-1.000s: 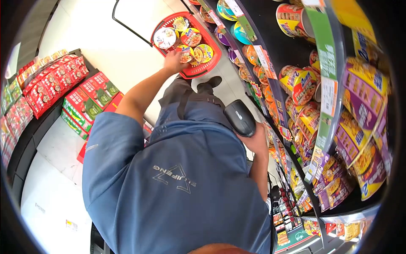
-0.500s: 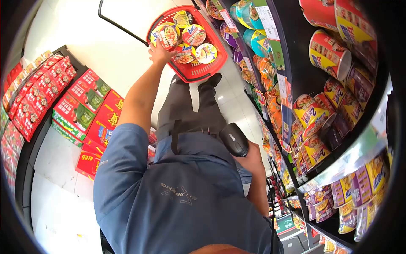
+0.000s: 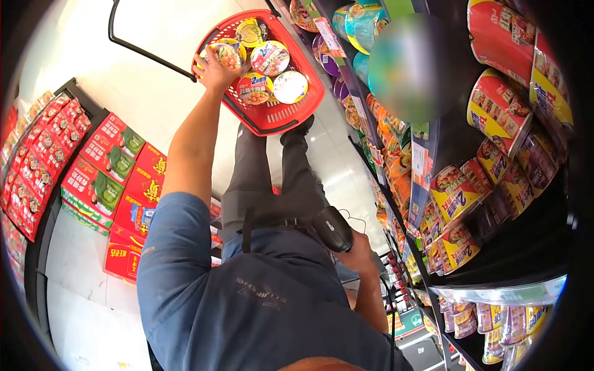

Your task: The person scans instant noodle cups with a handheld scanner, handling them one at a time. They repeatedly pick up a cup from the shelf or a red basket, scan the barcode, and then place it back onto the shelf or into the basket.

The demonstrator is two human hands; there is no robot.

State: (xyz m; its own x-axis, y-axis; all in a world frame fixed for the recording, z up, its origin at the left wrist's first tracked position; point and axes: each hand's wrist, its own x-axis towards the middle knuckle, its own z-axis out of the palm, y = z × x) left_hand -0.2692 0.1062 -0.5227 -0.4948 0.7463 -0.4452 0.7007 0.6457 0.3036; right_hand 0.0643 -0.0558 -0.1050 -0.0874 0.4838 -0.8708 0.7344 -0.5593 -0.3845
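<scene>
My left hand is at the left side of a red shopping basket, its fingers curved over a noodle cup inside. Several other noodle cups lie in the basket, among them a yellow one, one with a red and white lid, a red and yellow one and one with a pale, glaring lid. Near my waist, my right hand is wrapped round the end of a black handheld device; its fingers are partly hidden.
Shelves of noodle cups stand close on the right, with price tags along their edges. Red packets hang on a rack at the left, beside stacked red and green boxes. The basket's black handle extends left.
My left hand has moved from the basket's edge onto the cup at its left. The basket appears slightly further left. The black device in my right hand has tilted and sits lower.
</scene>
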